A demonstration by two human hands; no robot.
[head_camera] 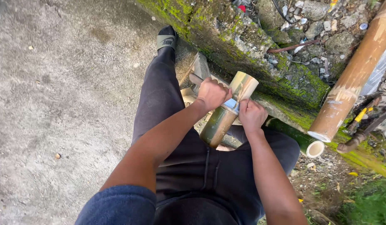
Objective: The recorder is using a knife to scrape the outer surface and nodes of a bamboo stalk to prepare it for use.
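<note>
A short green-and-tan bamboo section stands tilted between my knees, its open end pointing up and away. My left hand is closed on a tool handle against the bamboo's left side. A metal blade lies across the bamboo between my two hands. My right hand is closed against the bamboo's right side, by the blade's other end. Whether the right hand grips the blade or the bamboo I cannot tell.
A mossy stone kerb runs diagonally ahead. A long tan bamboo pole and a green bamboo pole lie at right. Wooden pieces sit beyond my hands. Bare concrete spreads left. My sandalled foot stretches forward.
</note>
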